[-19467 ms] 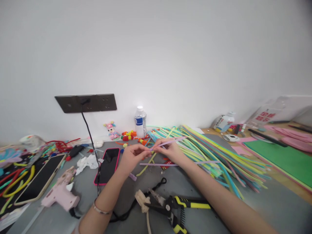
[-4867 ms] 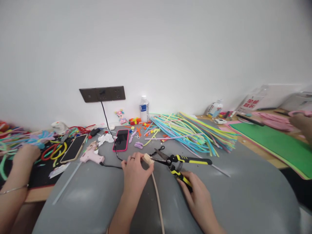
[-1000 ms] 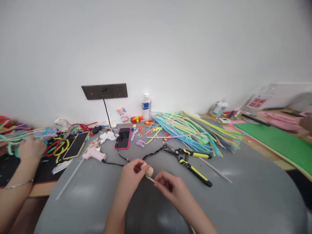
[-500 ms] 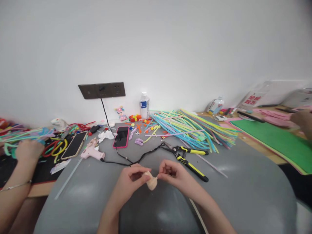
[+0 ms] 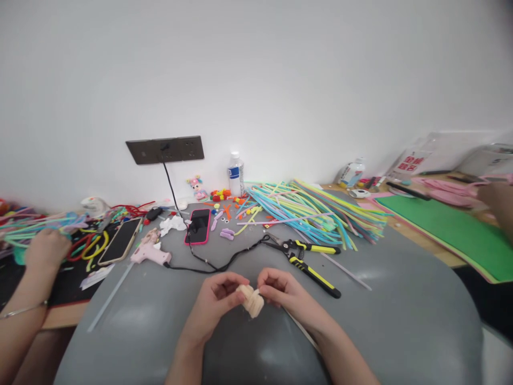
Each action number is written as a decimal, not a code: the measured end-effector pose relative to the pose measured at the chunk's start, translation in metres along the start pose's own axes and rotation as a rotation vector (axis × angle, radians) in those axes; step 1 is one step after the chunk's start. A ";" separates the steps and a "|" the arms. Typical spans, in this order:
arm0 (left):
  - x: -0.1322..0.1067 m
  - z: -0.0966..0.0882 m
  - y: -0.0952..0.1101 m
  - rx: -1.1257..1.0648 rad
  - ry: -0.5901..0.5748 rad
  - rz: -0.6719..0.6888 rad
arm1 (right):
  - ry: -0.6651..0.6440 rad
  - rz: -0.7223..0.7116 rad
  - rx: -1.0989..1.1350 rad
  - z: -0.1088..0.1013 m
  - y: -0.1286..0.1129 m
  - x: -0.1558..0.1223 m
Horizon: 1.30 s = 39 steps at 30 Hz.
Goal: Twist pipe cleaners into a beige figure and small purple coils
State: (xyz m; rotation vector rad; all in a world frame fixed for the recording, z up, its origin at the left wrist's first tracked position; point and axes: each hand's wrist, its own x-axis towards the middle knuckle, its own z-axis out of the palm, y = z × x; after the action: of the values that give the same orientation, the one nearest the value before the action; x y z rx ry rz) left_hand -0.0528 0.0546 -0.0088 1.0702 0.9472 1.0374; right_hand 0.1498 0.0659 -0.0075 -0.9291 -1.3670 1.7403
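Note:
Low in the middle of the view, a cream pipe cleaner coil (image 5: 252, 303) is held up between my hands, its wound rows facing me. The thumb and fingers of my left hand (image 5: 218, 297) pinch its upper left side. My right hand (image 5: 282, 289) is closed on the strand at the coil's upper right. A pale strand (image 5: 300, 326) runs from beneath that hand down past my right forearm; its link to the coil is hidden by my fingers. Just beyond my right hand lie pliers (image 5: 308, 256) with yellow and black handles, spread apart.
On the grey table (image 5: 401, 321) lie a pink glue gun (image 5: 150, 254) with its cord, a pink-cased phone (image 5: 198, 225) and many pastel pipe cleaners (image 5: 304, 211). A water bottle (image 5: 236, 174) stands by the wall. Another person's hand (image 5: 48, 248) works at left; green sheets (image 5: 444, 230) lie right.
The coil has turned so that more of its wound rows show. My right hand has shifted slightly left and down, and the strand beneath it shows more.

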 end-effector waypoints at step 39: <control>-0.001 0.013 -0.008 0.395 0.105 0.315 | 0.267 -0.206 -0.650 0.001 -0.029 -0.021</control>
State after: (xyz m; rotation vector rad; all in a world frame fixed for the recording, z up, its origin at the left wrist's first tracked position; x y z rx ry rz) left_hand -0.0396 0.0496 -0.0133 1.5418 1.1209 1.1999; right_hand 0.1622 0.0527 0.0230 -1.2548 -1.8023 0.9756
